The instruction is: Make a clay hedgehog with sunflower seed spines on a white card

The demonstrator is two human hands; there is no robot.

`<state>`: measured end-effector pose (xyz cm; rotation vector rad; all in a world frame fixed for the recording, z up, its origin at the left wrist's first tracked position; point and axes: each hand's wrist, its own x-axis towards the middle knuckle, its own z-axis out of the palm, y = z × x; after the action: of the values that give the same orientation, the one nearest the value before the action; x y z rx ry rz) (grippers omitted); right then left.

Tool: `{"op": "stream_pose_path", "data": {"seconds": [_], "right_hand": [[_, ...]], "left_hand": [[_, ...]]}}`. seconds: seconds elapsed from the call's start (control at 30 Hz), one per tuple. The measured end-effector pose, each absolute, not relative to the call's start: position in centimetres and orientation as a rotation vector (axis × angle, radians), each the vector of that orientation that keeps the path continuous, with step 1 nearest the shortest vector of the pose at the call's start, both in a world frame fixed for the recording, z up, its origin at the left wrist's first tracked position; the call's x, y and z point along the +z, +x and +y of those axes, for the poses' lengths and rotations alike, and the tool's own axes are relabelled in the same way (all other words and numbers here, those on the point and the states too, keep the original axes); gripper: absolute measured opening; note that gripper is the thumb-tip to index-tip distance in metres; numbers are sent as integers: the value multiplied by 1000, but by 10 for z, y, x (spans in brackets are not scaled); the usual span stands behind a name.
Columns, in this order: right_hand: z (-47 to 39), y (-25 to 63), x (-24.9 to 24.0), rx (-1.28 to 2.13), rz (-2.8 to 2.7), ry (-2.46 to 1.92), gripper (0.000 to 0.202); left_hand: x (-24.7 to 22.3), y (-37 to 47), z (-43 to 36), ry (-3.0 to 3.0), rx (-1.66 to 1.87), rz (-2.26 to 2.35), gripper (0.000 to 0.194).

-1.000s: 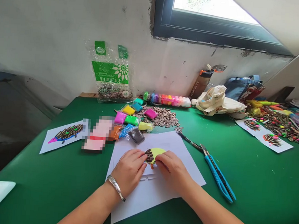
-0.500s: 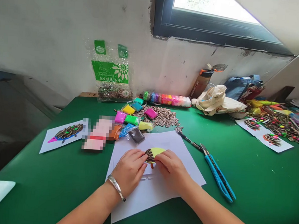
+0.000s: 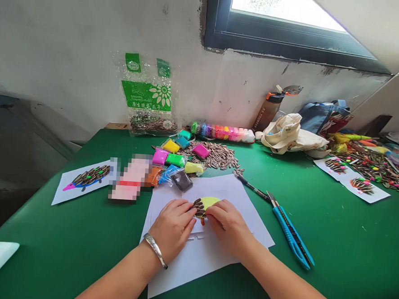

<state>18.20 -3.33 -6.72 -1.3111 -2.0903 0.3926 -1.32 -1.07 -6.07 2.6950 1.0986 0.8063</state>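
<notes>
Two hands, left hand (image 3: 172,227) and right hand (image 3: 230,228): here I am, both down over the white paper (image 3: 185,275), fingertips facing across my work.
Left grip: fingers laid close together at the near left of it, thumb just beside; can't tell whether they pinch anything.
Right grip: thumb and forefinger drawn in at its right edge; whatever sits between those tips is hidden.
Yellow piece (image 3: 210,202): right between my fingertips, dark seeds (image 3: 199,207) covering its left part, orange-brown foot (image 3: 202,221) poking out below.
Silver bracelet (image 3: 155,250): round my left wrist.
Beyond my fingertips: coloured packets (image 3: 176,160) in a cluster, a seed pile (image 3: 222,156) behind them.
Off my right hand: a blue cutter (image 3: 293,238), blade pointing away, and a dark pen (image 3: 253,188) near its tip.
Well left of my grip: a seed hedgehog picture (image 3: 86,178), pink snout and all.
Farthest out: a green-labelled bag (image 3: 148,96) against the wall, and a bottle (image 3: 269,112) to its right.
</notes>
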Motion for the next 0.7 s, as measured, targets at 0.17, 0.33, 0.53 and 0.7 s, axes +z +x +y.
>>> {"op": "stream_pose_path", "data": {"seconds": [0.17,0.33,0.53,0.7], "right_hand": [[-33,180,-67,383,-2092,-1324,23],[-33,177,-68,361,-2103,-1336,24],[-33,174,-71,312,-2132,-1358,22],[-33,172,-72,302,-2134,-1362,22]], "left_hand": [[-61,-13,-12,2715,767,1094,26],[-61,-13,-13,2726,733,1093,27],[-61,-13,-13,2740,701,1100,27],[-61,-13,-13,2740,715,1102,28]]}}
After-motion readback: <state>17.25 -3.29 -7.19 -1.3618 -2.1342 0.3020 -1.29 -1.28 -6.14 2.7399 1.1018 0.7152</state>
